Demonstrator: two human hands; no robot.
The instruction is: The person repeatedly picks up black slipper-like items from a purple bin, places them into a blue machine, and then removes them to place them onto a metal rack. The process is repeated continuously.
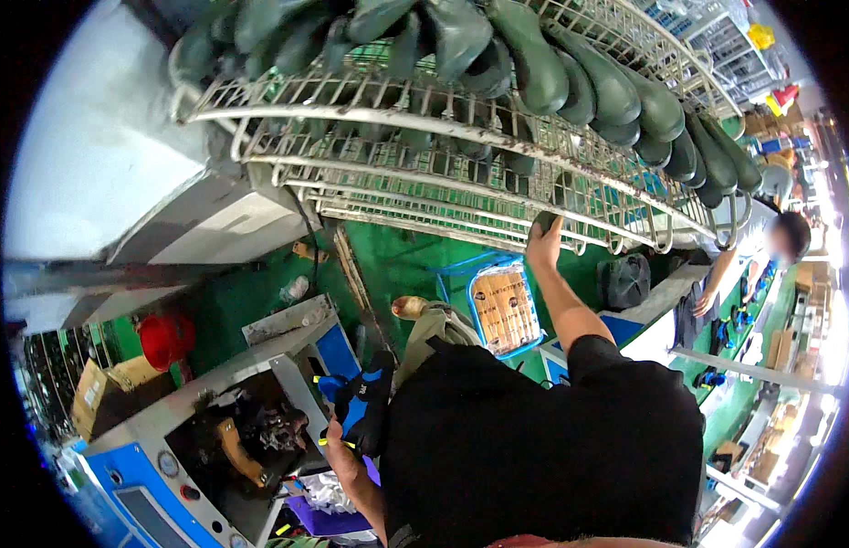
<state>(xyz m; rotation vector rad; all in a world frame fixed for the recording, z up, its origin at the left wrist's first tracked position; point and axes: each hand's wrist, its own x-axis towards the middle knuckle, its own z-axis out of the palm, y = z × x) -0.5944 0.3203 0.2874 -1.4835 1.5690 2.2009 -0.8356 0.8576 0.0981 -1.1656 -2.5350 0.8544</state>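
Note:
My left hand (338,440) is low beside my body, closed around a black-and-blue shoe (368,406) with yellow tabs. The far side of the shoe and some of my fingers are hidden. My right arm reaches out to a white wire rack (415,128), and my right hand (545,247) is at its lower tier. Its fingers close on a dark green shoe last (544,222), of which only a small part shows. Rows of dark green shoe lasts (529,55) hang over the upper tier.
A blue-framed stool with a cardboard top (505,309) stands below the rack. At lower left is a machine with a blue panel (141,493); a red stool (164,341) is behind it. Another person (749,237) works at a bench with shoes on the right.

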